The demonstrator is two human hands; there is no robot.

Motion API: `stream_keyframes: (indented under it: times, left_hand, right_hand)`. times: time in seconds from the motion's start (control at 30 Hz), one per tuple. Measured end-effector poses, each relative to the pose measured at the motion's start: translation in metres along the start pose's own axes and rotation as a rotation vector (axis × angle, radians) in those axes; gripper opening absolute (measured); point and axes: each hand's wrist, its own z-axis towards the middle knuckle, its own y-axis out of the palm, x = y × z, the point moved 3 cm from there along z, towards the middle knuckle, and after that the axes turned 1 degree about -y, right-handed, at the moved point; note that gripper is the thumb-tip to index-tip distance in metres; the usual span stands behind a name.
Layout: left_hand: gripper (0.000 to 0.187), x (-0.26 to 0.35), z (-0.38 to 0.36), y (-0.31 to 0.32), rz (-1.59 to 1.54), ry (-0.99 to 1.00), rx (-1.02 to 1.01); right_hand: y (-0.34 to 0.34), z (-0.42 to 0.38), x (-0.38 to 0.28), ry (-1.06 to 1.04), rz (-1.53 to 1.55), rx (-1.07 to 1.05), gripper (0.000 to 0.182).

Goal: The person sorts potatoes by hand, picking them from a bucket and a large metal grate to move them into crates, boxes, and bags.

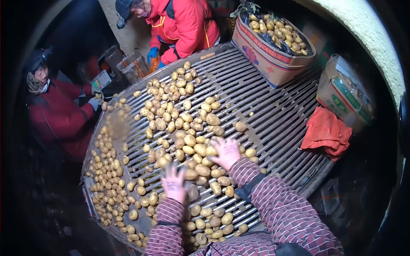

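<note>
Both of my hands, in pale pinkish gloves, are over a slatted metal sorting table (pixel 279 147) strewn with potatoes. My left hand (pixel 174 184) is slightly blurred, its fingers apart, among potatoes near the table's middle. Further right and a bit farther away, my right hand (pixel 227 153) lies with spread fingers against the edge of a potato pile (pixel 200 148). Neither palm shows, and I see nothing gripped. Smaller potatoes (pixel 106 181) are gathered along the left side. More potatoes (pixel 215 222) lie close to my body, below my forearms.
At the back right stands a banana carton (pixel 273 64) full of potatoes. Beside it are a green-and-white carton (pixel 344 94) and a red cloth (pixel 326 133). One person in a red jacket (pixel 190 27) works at the far edge; another in dark red (pixel 55 115) works at the left.
</note>
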Motion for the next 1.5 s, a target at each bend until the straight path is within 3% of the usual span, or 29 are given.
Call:
stream_keyframes:
  times: [0.03, 0.13, 0.2, 0.27, 0.33, 0.37, 0.4, 0.47, 0.53, 0.6, 0.67, 0.7, 0.73, 0.77, 0.83, 0.93, 1.0, 1.03, 1.07, 1.13, 1.17, 1.2, 1.27, 1.3, 1.33, 1.4, 1.5]
  left_hand:
    - [0.070, -0.012, 0.003, -0.010, 0.078, -0.129, -0.102]
    - [0.060, -0.068, -0.007, 0.000, -0.030, -0.326, -0.003]
    - [0.056, -0.126, -0.038, 0.047, -0.161, -0.383, -0.033]
    - [0.060, -0.116, -0.061, 0.025, 0.014, -0.445, -0.072]
    - [0.064, -0.113, -0.078, 0.010, -0.044, -0.446, 0.046]
    - [0.067, -0.112, -0.087, 0.012, -0.078, -0.551, 0.084]
    - [0.062, -0.105, -0.089, 0.009, -0.055, -0.541, 0.179]
    - [0.057, -0.067, -0.059, -0.021, -0.253, -0.379, 0.270]
    - [0.052, -0.016, -0.028, -0.025, -0.268, -0.156, 0.249]
    - [0.048, 0.033, 0.003, -0.026, -0.296, 0.119, 0.124]
    - [0.045, 0.052, 0.024, -0.020, -0.275, 0.186, 0.109]
    - [0.044, 0.043, 0.039, -0.009, -0.325, 0.039, 0.072]
    - [0.045, 0.026, 0.049, 0.013, -0.253, -0.089, 0.219]
    - [0.047, 0.012, 0.061, 0.023, -0.232, -0.134, 0.179]
    - [0.049, -0.001, 0.089, 0.004, -0.172, -0.096, -0.149]
    - [0.047, -0.005, 0.114, 0.005, 0.037, -0.030, -0.393]
    - [0.059, -0.008, 0.114, 0.006, -0.029, -0.105, -0.533]
    - [0.058, -0.009, 0.107, 0.006, -0.017, -0.090, -0.483]
    - [0.058, -0.012, 0.101, 0.006, -0.005, -0.077, -0.434]
    - [0.052, -0.020, 0.087, 0.008, -0.055, -0.146, -0.345]
    - [0.052, -0.026, 0.081, 0.009, -0.176, -0.163, -0.305]
    - [0.052, -0.032, 0.074, 0.010, -0.298, -0.175, -0.264]
    - [0.050, -0.058, 0.043, 0.035, -0.789, -0.345, -0.127]
    - [0.045, -0.054, 0.026, 0.016, -1.047, -0.313, -0.087]
    - [0.040, -0.042, 0.004, -0.005, -1.363, -0.498, -0.181]
    - [0.044, -0.038, -0.042, 0.006, -2.094, -0.686, -0.267]
    - [0.056, 0.003, -0.077, -0.017, -2.523, -0.526, -0.272]
  right_hand:
    - [0.007, 0.002, -0.016, -0.001, 0.067, 0.012, 0.067]
    - [0.018, 0.015, -0.054, -0.044, 0.213, 0.096, 0.068]
    - [0.011, 0.018, -0.062, -0.151, 0.204, 0.099, 0.065]
    - [-0.004, 0.023, -0.039, -0.020, 0.643, -0.098, 0.063]
    - [-0.003, 0.032, 0.001, 0.268, 0.879, 0.197, 0.061]
    - [-0.015, 0.040, 0.021, 0.322, 0.945, 0.247, 0.062]
    - [-0.028, 0.049, 0.039, 0.380, 1.010, 0.295, 0.063]
    - [-0.016, 0.088, 0.066, 0.166, 0.703, 0.293, 0.067]
    - [0.011, 0.115, 0.063, 0.201, 0.631, 0.111, 0.070]
    - [0.011, 0.112, 0.035, 0.112, 0.371, -0.016, 0.066]
    - [0.019, 0.107, 0.021, 0.049, 0.357, 0.004, 0.066]
    - [0.014, 0.102, 0.014, 0.035, 0.373, -0.035, 0.065]
    - [0.009, 0.095, 0.007, 0.022, 0.391, -0.078, 0.064]
    - [0.008, 0.086, 0.000, -0.019, 0.367, -0.146, 0.064]
    - [0.030, 0.069, 0.001, 0.018, 0.469, -0.065, 0.065]
    - [0.020, 0.045, -0.007, 0.079, 0.529, -0.047, 0.065]
    - [0.034, 0.030, -0.005, 0.025, 0.705, -0.133, 0.063]
    - [0.033, 0.016, -0.005, 0.018, 0.928, -0.111, 0.058]
    - [0.031, 0.001, -0.006, 0.089, 1.136, -0.073, 0.050]
    - [0.053, -0.023, 0.007, 0.501, 1.888, -0.117, 0.045]
    - [0.027, -0.038, -0.002, 0.679, 2.376, -0.197, 0.044]
    - [0.006, -0.057, -0.008, 0.653, 2.701, -0.328, 0.043]
    - [-0.004, -0.076, -0.002, 0.515, 2.770, -0.341, 0.047]
    - [-0.002, -0.085, -0.003, 0.448, 2.811, -0.353, 0.049]
    - [0.002, -0.096, -0.008, 0.388, 2.851, -0.378, 0.051]
    - [0.009, -0.112, -0.021, 0.264, 2.914, -0.460, 0.055]
    - [0.012, -0.122, -0.041, 0.276, 2.944, -0.587, 0.051]
